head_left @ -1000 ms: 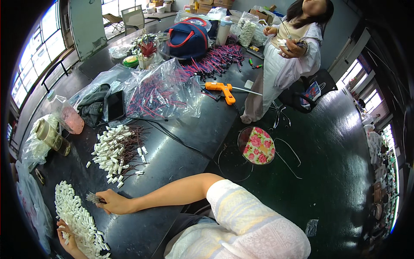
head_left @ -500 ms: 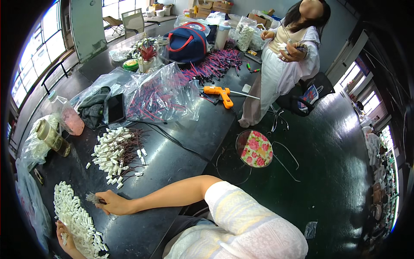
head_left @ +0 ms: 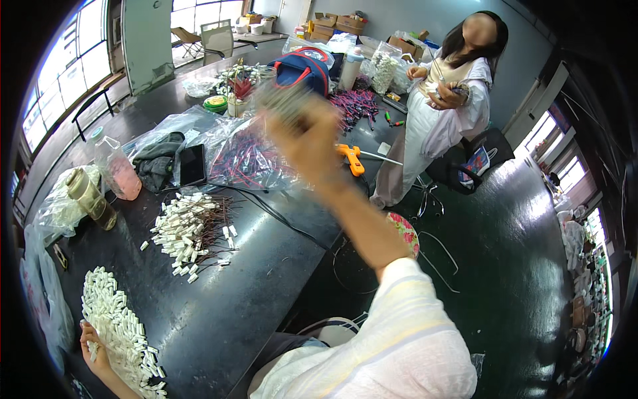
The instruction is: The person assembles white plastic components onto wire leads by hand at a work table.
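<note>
My right hand (head_left: 309,136) is raised high over the table and smeared by motion. It grips a bundle of thin grey wires (head_left: 282,103), also blurred. At the lower left, my left hand (head_left: 95,352) curls its fingers round a few small white plastic housings (head_left: 93,347). Beside it lies a long heap of loose white housings (head_left: 119,319). Farther up the table is a pile of white connectors with brown wires (head_left: 186,229).
Behind my right hand lie a clear plastic bag of red and black wires (head_left: 239,156), an orange glue gun (head_left: 351,159) and a blue bag (head_left: 309,66). Bottles (head_left: 90,196) and a phone (head_left: 193,165) stand or lie leftward. A co-worker (head_left: 445,113) stands far right, near a chair (head_left: 475,156).
My right hand has swung up and away to the right with the wire bundle, from beside the white heap. My left hand stays near the heap. The view has shifted slightly.
</note>
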Demonstrator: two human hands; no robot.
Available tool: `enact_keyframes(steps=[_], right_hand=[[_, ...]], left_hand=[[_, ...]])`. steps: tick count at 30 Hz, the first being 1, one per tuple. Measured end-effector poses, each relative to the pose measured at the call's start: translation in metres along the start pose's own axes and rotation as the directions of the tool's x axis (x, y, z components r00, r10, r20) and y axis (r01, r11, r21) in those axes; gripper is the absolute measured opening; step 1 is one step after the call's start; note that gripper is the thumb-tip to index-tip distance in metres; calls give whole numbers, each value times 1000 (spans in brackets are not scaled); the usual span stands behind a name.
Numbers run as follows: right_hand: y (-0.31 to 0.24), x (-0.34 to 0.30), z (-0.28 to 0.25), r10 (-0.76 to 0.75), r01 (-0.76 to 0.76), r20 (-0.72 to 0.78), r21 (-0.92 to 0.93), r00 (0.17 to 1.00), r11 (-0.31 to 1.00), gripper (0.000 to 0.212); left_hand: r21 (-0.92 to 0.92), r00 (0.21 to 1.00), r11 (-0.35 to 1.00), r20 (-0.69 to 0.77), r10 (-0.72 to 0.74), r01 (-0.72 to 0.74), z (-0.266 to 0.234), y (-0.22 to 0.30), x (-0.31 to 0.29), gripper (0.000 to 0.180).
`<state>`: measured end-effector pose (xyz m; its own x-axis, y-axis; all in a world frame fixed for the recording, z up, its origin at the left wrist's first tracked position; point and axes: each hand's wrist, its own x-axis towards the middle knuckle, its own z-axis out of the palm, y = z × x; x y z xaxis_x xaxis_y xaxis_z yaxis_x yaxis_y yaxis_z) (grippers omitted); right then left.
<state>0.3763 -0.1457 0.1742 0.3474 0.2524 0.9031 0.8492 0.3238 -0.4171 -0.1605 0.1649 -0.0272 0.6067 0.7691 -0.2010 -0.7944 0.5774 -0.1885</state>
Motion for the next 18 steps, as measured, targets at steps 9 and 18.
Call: enact_keyframes(steps=[9, 18], right_hand=[[52, 148, -206, 32, -39, -33, -980, 999, 193, 26], [132, 185, -246, 176, 207, 224, -972, 959, 106, 38]], left_hand=[[7, 997, 998, 45, -63, 63, -5, -2, 2, 35], [899, 759, -228, 438, 481, -374, -45, 13, -4, 33]])
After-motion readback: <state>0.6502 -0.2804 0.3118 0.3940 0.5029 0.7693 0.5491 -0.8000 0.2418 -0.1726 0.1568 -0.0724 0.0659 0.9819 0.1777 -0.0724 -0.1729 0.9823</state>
